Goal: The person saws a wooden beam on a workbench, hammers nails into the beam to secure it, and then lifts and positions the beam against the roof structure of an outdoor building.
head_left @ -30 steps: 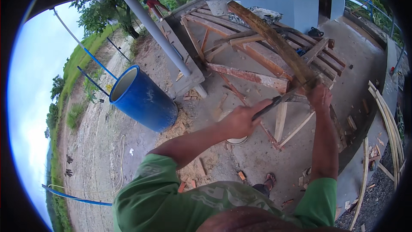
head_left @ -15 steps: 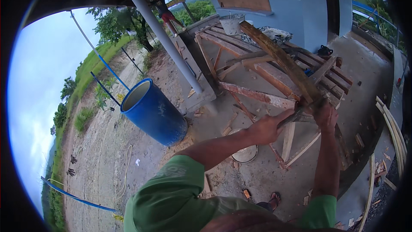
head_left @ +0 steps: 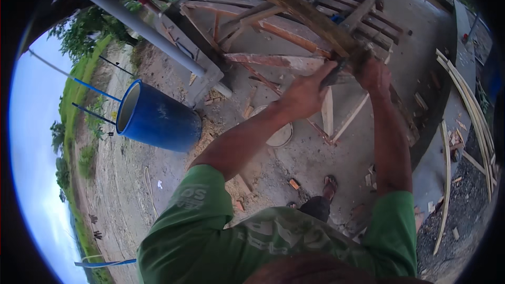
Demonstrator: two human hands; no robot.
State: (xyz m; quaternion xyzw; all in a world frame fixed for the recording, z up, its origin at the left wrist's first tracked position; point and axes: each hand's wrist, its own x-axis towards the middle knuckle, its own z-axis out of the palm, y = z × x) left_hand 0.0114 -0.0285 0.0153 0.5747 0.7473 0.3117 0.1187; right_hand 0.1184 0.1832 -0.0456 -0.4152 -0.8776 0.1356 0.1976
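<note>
A long brown wooden beam (head_left: 294, 8) slants down toward me over a rough timber frame (head_left: 276, 62). At its near end, my left hand (head_left: 310, 92) is closed on a dark, narrow tool (head_left: 331, 76), its index finger stretched along it; blur hides the tool's kind. My right hand (head_left: 374, 76) is closed beside the beam's near end, to the right of the tool. Its fingers are partly hidden, and what they grip cannot be made out.
A blue barrel (head_left: 163, 118) stands at left beside a grey post (head_left: 142, 31). Below my left forearm is a round pale lid or bucket (head_left: 279, 132). Slatted timber (head_left: 376, 29) lies behind the beam. Long wood strips (head_left: 465, 100) and scraps lie at right.
The view has tipped downward and shifted right, so the scene sits higher and further left. Both hands stay at the beam's near end, with the dark tool still in the left.
</note>
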